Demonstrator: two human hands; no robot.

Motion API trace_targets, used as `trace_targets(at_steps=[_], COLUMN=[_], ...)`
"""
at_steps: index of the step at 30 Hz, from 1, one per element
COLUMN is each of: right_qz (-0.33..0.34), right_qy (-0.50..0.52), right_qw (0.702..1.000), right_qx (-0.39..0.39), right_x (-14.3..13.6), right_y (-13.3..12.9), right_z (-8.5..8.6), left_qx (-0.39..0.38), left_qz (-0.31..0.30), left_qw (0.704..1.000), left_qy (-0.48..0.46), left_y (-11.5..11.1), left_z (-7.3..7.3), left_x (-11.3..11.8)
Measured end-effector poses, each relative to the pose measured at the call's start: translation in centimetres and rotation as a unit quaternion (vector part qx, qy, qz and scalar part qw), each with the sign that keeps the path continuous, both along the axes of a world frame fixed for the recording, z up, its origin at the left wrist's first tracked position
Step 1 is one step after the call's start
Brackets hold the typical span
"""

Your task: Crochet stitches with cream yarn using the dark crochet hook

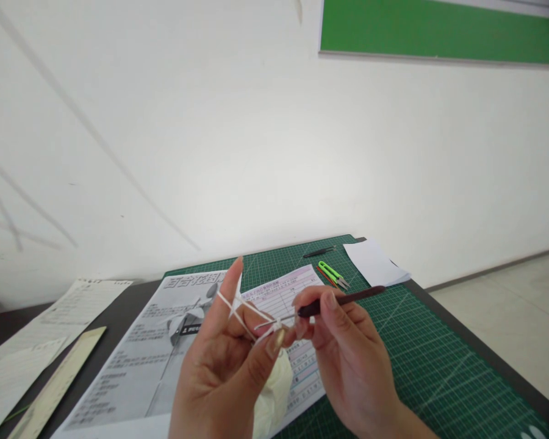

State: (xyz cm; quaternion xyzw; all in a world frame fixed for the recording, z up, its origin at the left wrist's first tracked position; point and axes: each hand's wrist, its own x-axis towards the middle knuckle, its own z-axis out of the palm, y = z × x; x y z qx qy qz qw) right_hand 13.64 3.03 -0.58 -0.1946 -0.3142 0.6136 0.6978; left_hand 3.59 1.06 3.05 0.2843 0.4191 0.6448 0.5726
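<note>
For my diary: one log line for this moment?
left hand: yarn looped on fingers | right hand: holds hook | under: mat, papers

White yarn (238, 311), dark brown crochet hook (343, 300); a green, white-gridded cutting mat (439, 366) at lower right carries neon-green snips (332, 272), and a grey-printed instruction sheet (137, 360) lies lower left.

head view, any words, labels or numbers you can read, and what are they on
Instruction sheet: a large Chinese heading, partly hidden behind the left hand; the visible part seems to read "百合花", not certain.
Its body text: too small to read.
Pink form: printed rows, too blurred.
Papers at far left: print too small.
Cutting mat: grid lines only, no legible numbers.
</note>
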Motion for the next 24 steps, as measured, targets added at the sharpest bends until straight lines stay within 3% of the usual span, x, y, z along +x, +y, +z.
trace_targets(at_steps=[11, 15, 18, 21, 24], right_qz=[-0.156, -0.221, -0.289, -0.290, -0.114], right_qy=[-0.079, -0.175, -0.269, -0.335, -0.339], right_qw=[0.984, 0.956, 0.912, 0.887, 0.932], right_qx=[0.023, 0.075, 0.111, 0.130, 0.057], right_x=[1.3, 1.6, 2.0, 2.3, 2.5], right_y=[0.6, 0.0, -0.4, -0.1, 0.6], right_z=[0.1, -0.1, 0.0, 0.2, 0.5], left_qx=[0.038, 0.063, 0.079, 0.040, -0.023], left_qz=[0.023, 0.110, 0.141, 0.034, -0.100], left_qw=[0.997, 0.976, 0.960, 0.989, 0.994], left_qy=[0.063, 0.178, 0.228, 0.138, 0.030], left_y=[-0.1, -0.3, -0.2, 0.1, 0.3], left_z=[-0.4, -0.9, -1.0, -0.7, -0.5], left_x=[-0.1, 0.5, 0.5, 0.0, -0.4])
